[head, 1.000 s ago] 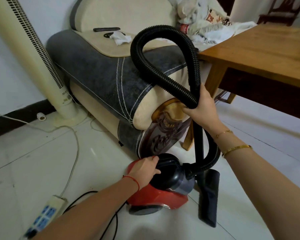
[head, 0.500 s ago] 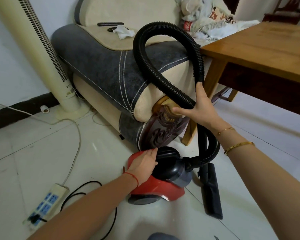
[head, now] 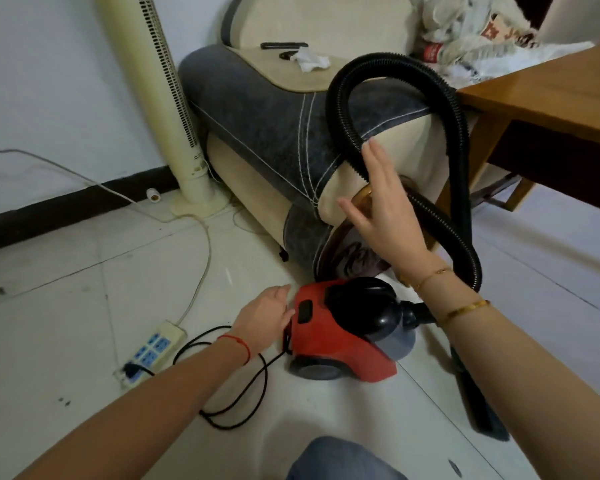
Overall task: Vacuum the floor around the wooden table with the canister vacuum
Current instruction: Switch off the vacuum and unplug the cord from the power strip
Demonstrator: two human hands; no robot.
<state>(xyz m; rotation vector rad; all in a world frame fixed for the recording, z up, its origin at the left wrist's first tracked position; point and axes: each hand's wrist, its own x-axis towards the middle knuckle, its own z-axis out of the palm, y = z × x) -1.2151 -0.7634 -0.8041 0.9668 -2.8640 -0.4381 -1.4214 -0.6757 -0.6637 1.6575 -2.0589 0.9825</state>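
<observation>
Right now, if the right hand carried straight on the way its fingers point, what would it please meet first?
The right hand is open, fingers pointing up and away. Its fingertips already sit at the black hose; that comes first, then probably the sofa arm behind it. Depth is unclear.

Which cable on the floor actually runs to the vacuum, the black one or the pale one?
The black cable: it loops from the power strip to the rear of the red vacuum. The pale cable runs from the strip toward the wall.

Your room's lit soft and even, shadows pretty faint. Glossy floor tiles (head: 84,306) throw back pale glare. Wide-angle lens bends the tower fan (head: 160,98) near the edge; focus mostly sharp.
</observation>
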